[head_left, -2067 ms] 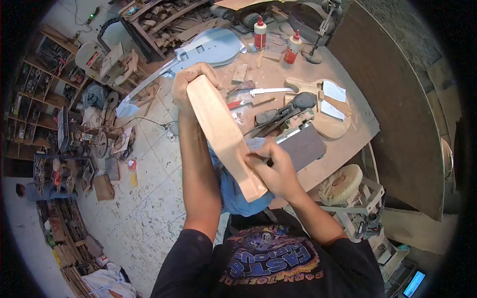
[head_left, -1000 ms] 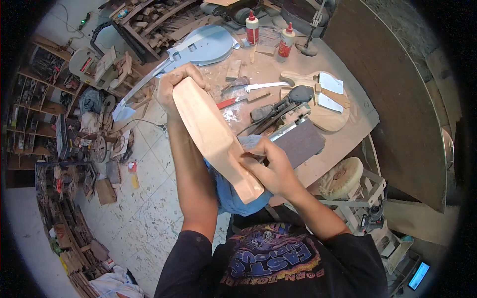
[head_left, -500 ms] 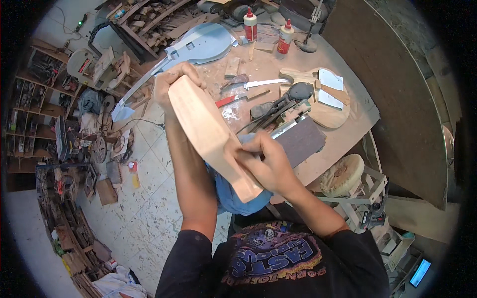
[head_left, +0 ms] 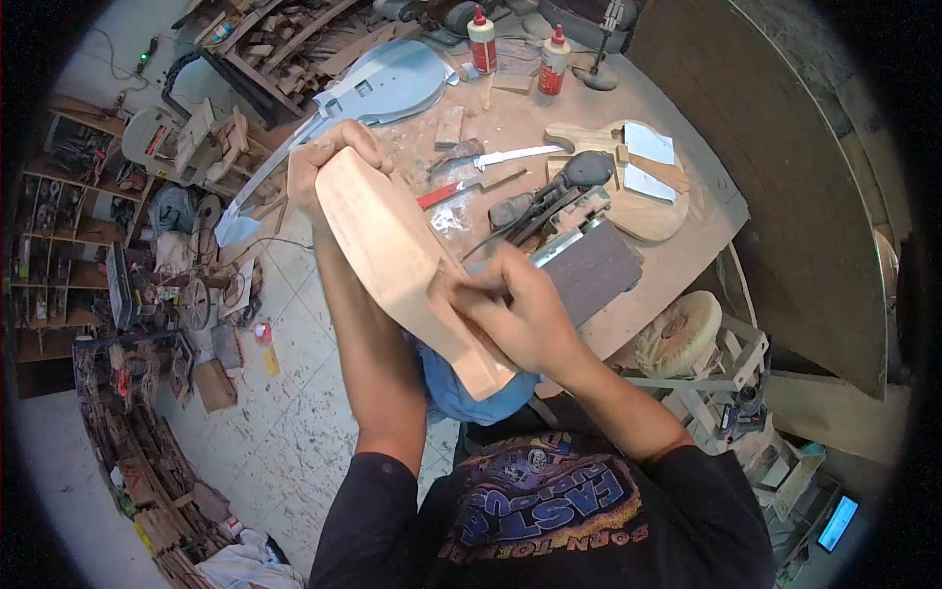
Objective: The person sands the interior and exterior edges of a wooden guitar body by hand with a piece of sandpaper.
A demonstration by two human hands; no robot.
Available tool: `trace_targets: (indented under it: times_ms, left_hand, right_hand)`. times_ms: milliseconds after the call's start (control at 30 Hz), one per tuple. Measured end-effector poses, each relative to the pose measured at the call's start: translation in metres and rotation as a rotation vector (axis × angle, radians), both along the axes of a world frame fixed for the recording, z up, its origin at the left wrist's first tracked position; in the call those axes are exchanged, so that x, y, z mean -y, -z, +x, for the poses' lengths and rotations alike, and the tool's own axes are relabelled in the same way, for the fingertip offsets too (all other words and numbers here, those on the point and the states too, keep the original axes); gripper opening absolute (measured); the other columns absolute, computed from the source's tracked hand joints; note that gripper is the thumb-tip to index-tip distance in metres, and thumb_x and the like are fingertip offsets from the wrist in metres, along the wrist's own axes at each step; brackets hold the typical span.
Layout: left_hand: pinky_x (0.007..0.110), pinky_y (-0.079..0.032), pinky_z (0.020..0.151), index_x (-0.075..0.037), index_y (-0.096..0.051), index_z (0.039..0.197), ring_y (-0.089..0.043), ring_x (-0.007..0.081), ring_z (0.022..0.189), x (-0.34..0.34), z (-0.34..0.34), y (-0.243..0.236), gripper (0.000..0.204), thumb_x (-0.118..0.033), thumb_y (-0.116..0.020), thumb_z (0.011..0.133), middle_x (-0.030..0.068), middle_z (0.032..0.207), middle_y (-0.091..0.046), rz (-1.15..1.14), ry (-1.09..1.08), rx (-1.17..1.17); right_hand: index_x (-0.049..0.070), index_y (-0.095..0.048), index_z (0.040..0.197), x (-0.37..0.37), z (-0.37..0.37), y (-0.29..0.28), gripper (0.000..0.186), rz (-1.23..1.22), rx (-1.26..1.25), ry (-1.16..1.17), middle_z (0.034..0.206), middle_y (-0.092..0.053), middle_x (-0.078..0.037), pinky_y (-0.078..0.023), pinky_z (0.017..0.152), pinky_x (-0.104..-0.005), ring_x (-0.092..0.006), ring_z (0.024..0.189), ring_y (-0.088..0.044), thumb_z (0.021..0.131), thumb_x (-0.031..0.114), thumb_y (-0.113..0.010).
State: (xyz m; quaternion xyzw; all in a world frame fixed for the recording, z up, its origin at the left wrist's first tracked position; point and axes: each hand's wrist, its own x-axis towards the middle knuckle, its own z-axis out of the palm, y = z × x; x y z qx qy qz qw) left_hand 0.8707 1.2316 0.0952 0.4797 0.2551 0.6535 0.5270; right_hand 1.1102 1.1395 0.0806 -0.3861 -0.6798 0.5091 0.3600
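A pale shaped wooden piece (head_left: 388,250), long with a narrower curved lower end, is tilted across the view. My left hand (head_left: 336,157) grips its upper end, fingers curled over the edge. My right hand (head_left: 505,309) is closed at the curved notch along its right side, thumb and fingers against the wood; anything inside those fingers is hidden. A blue cloth (head_left: 442,383) lies beneath the piece, partly covered by it and my forearms.
A workbench (head_left: 706,236) holds two glue bottles (head_left: 551,69), a light-blue guitar body (head_left: 392,83), a wooden guitar body (head_left: 655,221), blades (head_left: 510,157) and a sander (head_left: 589,275). A buffing wheel (head_left: 677,334) sits at right, cluttered shelves (head_left: 49,236) at left.
The wooden piece and my left hand have moved leftward. My right hand has shifted up along the notch. The surroundings have shifted slightly up and left in view.
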Motion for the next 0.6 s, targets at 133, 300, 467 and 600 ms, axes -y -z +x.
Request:
trace_targets:
  times_ms: [133,300,467,600]
  left_hand:
    - [0.032,-0.045,0.054,0.004,-0.057,0.067,-0.054,0.0228,0.056,0.007,0.009,-0.005,0.047,-0.035,-0.035,0.081,0.0163,0.065,-0.056,-0.031,-0.039,-0.047]
    - [0.032,-0.045,0.054,0.004,-0.057,0.067,-0.052,0.0225,0.054,0.005,-0.003,0.0,0.047,-0.035,-0.035,0.081,0.0156,0.063,-0.056,-0.043,-0.051,-0.073]
    - [0.032,-0.045,0.055,0.004,-0.056,0.066,-0.052,0.0221,0.055,0.004,0.006,-0.002,0.047,-0.036,-0.034,0.08,0.0155,0.064,-0.056,-0.058,-0.072,-0.056]
    - [0.031,-0.044,0.058,0.003,-0.056,0.066,-0.052,0.022,0.057,0.007,0.005,-0.008,0.047,-0.036,-0.034,0.08,0.0157,0.064,-0.056,-0.067,-0.039,-0.059]
  right_hand:
    - [-0.002,-0.061,0.09,-0.005,0.003,0.0,0.019,0.058,-0.019,-0.001,0.085,-0.055,-0.014,-0.046,0.069,-0.0336,-0.0233,0.078,-0.06,0.08,0.011,-0.07]
    - [-0.001,-0.06,0.085,0.002,0.003,0.002,0.015,0.024,-0.081,-0.01,0.082,-0.055,-0.01,-0.045,0.067,-0.0305,-0.0184,0.076,-0.057,0.079,0.009,-0.071]
    - [-0.001,-0.059,0.084,-0.005,-0.002,-0.007,0.016,-0.017,-0.077,0.027,0.084,-0.055,-0.011,-0.043,0.066,-0.0311,-0.0185,0.075,-0.056,0.079,0.009,-0.07]
    - [-0.002,-0.059,0.09,0.0,0.005,0.003,0.02,-0.027,-0.077,-0.029,0.087,-0.056,-0.015,-0.046,0.068,-0.0331,-0.023,0.077,-0.059,0.079,0.01,-0.07]
